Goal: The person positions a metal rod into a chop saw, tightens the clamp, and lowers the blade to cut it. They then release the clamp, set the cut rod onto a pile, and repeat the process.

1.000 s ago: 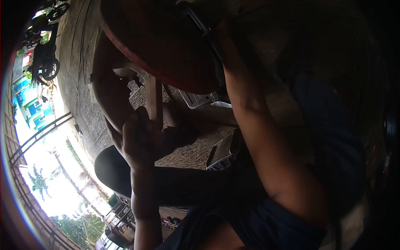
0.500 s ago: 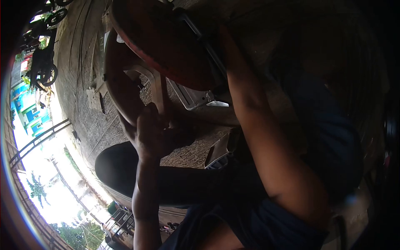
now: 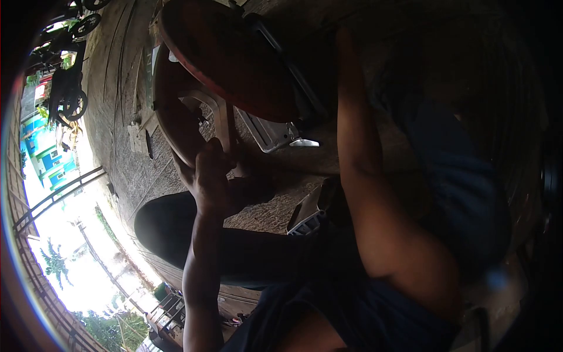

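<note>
My left hand is closed around the lower end of a brown curved rim, with a bent crosspiece beside the fingers. Over this rim leans a large dark red rounded panel, and a dark metal bar runs along its right side. A grey metal frame shows just below the panel. My right forearm reaches up to the right of the bar. Deep shadow hides the right hand's fingers and anything they touch.
A ribbed metal piece lies on the rough ground near my dark-clothed leg. Flat scraps lie left of the rim. Parked motorcycles stand at the upper left, and a railing borders the bright outdoors.
My right forearm has shifted right, away from the metal bar and the red panel. My left hand keeps its hold on the brown rim, and the view has moved slightly.
</note>
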The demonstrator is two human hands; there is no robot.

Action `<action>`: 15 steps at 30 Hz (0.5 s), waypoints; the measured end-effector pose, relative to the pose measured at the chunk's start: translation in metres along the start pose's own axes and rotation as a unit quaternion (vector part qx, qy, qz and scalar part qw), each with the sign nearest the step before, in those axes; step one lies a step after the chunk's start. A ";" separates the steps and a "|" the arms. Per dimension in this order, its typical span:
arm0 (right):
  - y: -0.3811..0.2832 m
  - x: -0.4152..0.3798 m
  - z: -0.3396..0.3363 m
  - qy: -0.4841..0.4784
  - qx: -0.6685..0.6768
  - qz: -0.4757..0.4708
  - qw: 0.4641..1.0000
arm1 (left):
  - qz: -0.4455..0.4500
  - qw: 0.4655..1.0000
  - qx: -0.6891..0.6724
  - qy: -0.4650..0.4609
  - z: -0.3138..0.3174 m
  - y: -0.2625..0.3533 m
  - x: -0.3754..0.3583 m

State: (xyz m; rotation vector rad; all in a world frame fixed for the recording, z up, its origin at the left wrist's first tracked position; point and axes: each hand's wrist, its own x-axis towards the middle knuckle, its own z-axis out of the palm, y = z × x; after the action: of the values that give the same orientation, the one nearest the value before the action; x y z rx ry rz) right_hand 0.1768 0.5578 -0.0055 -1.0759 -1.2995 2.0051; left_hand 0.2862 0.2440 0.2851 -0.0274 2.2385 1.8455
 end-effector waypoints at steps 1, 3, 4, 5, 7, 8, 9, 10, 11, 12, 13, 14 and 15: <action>-0.005 0.001 0.001 -0.004 -0.018 -0.011 1.000 | 0.009 1.000 -0.006 0.017 0.002 0.001 0.000; -0.022 -0.004 0.004 -0.012 -0.060 -0.037 0.997 | 0.018 1.000 0.001 0.019 -0.001 -0.003 0.003; -0.032 -0.007 0.005 -0.018 -0.087 -0.054 0.995 | 0.026 0.999 0.008 0.020 -0.003 -0.005 0.006; -0.043 -0.011 0.009 -0.029 -0.119 -0.073 0.990 | 0.029 0.999 0.003 0.022 -0.006 -0.006 0.007; -0.073 -0.024 0.016 -0.066 -0.191 -0.118 0.972 | 0.049 0.998 0.021 -0.042 -0.011 -0.004 0.010; -0.092 -0.035 0.023 -0.094 -0.223 -0.144 0.960 | 0.061 0.998 0.024 -0.019 -0.006 -0.002 0.008; -0.116 -0.053 0.034 -0.127 -0.239 -0.163 0.949 | 0.065 0.998 0.015 -0.009 -0.006 -0.004 0.010; -0.179 -0.111 0.055 -0.141 -0.205 -0.122 0.961 | 0.071 0.997 0.001 -0.019 -0.008 -0.011 0.014; -0.227 -0.158 0.070 -0.154 -0.174 -0.079 0.969 | 0.076 0.997 -0.013 -0.029 -0.010 -0.014 0.016; -0.259 -0.196 0.080 -0.209 -0.220 -0.112 0.946 | 0.055 0.997 -0.025 -0.043 -0.009 -0.007 0.014; -0.274 -0.223 0.088 -0.264 -0.264 -0.142 0.917 | 0.033 0.997 -0.038 -0.058 -0.010 -0.002 0.013; -0.276 -0.239 0.096 -0.278 -0.275 -0.145 0.909 | 0.035 0.996 -0.052 -0.058 -0.012 -0.006 0.020; -0.275 -0.256 0.103 -0.272 -0.351 -0.244 0.862 | 0.029 0.995 -0.088 -0.043 -0.010 -0.002 0.025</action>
State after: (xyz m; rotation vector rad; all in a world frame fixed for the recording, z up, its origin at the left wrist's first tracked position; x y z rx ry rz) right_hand 0.2322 0.4232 0.3563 -0.3302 -2.4349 1.4920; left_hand 0.2608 0.2376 0.2805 0.0862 2.0345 2.0287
